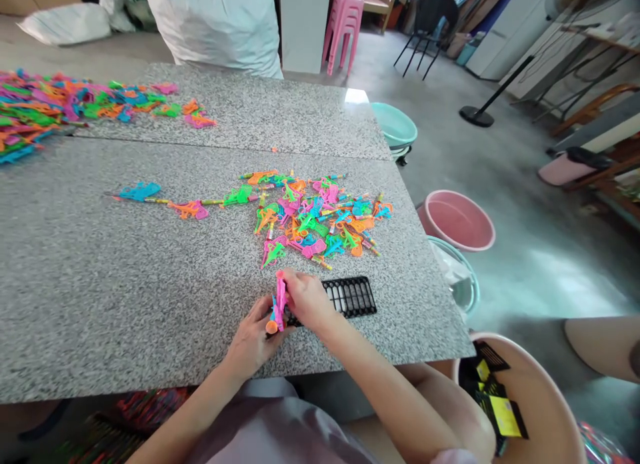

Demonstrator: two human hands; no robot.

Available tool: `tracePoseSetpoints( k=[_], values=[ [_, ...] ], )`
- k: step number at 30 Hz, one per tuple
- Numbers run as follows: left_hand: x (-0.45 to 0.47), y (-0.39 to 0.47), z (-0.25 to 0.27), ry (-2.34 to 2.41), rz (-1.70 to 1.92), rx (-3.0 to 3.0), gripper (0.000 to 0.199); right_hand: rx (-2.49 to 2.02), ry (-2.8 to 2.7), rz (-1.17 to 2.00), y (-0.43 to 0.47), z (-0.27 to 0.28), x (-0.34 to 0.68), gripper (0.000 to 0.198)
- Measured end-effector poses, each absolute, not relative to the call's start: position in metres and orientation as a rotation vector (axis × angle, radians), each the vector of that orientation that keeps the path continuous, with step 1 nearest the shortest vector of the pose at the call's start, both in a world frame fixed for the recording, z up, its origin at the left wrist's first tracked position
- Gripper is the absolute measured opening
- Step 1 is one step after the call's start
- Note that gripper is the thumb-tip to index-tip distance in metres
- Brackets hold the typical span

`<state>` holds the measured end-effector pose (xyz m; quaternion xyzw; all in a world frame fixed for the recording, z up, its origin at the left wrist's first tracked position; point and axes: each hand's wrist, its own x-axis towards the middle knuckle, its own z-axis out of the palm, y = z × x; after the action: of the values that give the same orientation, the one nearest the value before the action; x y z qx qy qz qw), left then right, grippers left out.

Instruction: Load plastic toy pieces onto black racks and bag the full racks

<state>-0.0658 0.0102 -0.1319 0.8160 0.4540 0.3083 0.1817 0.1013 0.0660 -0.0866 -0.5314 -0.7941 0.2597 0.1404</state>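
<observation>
A bright pink plastic toy piece (pixel 281 301) stands on edge between my hands, with a blue piece and an orange round end beside it. My right hand (pixel 313 303) pinches the pink piece from the right, fingers closed. Curled around the lower left side of the pieces, my left hand (pixel 251 343) grips the left end of a black slotted plastic rack (pixel 353 296); its exact hold is partly hidden. The rack lies on the speckled stone table (pixel 190 304), its right part showing from behind my right hand. Just beyond is a loose pile of colourful plastic toy pieces (pixel 315 217).
A larger heap of toy pieces (pixel 45 111) covers the far left. Several pieces, including a blue one (pixel 140 191), trail leftward from the near pile. Beyond the right edge stand a pink basin (pixel 460 221), a teal basin (pixel 395 124) and a tub (pixel 545 397) holding black racks.
</observation>
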Motion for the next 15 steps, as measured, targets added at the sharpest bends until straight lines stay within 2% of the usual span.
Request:
tracePoseSetpoints(
  k=[5,7,10,13,15],
  values=[
    [-0.065,0.009,-0.133,1.29,0.957,2.341,0.015,-1.471,-2.238,0.714,0.072,-0.088,0.118,0.031],
    [-0.065,0.008,-0.134,1.299,0.999,2.356,0.018,-1.613,-2.12,0.571,0.081,-0.088,0.132,0.035],
    [-0.067,0.007,-0.134,1.299,1.021,2.379,0.023,-1.917,-2.029,0.437,0.098,-0.084,0.147,0.03],
    [-0.069,0.005,-0.13,1.302,0.991,2.389,0.022,-1.922,-2.031,0.524,0.105,-0.079,0.152,0.028],
    [-0.069,0.001,-0.128,1.311,0.962,2.385,0.022,-1.815,-1.904,0.706,0.097,-0.079,0.154,0.029]
  ],
)
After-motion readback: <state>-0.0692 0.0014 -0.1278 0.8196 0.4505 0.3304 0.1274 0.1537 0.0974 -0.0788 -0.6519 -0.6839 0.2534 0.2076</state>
